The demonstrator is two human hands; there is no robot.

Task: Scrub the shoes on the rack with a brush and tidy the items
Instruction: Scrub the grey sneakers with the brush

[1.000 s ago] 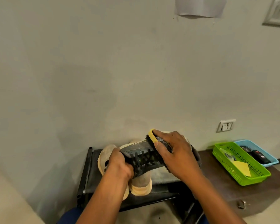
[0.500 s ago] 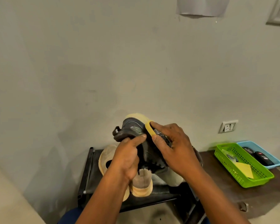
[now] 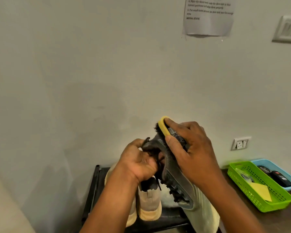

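Note:
A dark grey sneaker (image 3: 180, 185) with black laces and a pale sole is held up on end above the black shoe rack (image 3: 92, 197). My left hand (image 3: 139, 163) grips it at the collar and laces. My right hand (image 3: 191, 152) holds a yellow-backed brush (image 3: 165, 126) with dark bristles against the shoe's upper end. A beige sneaker (image 3: 149, 204) stands on the rack below, partly hidden by my left forearm.
A green basket (image 3: 252, 197) with a yellow note and a small packet sits on the brown table to the right. Beside it a blue basket (image 3: 267, 163) holds dark key fobs. A wall socket (image 3: 240, 143) and a printed sheet (image 3: 208, 15) are on the wall.
The dark shoe went from lying across to standing on end. My left hand shifted to its collar, and the brush in my right hand rose to the shoe's top.

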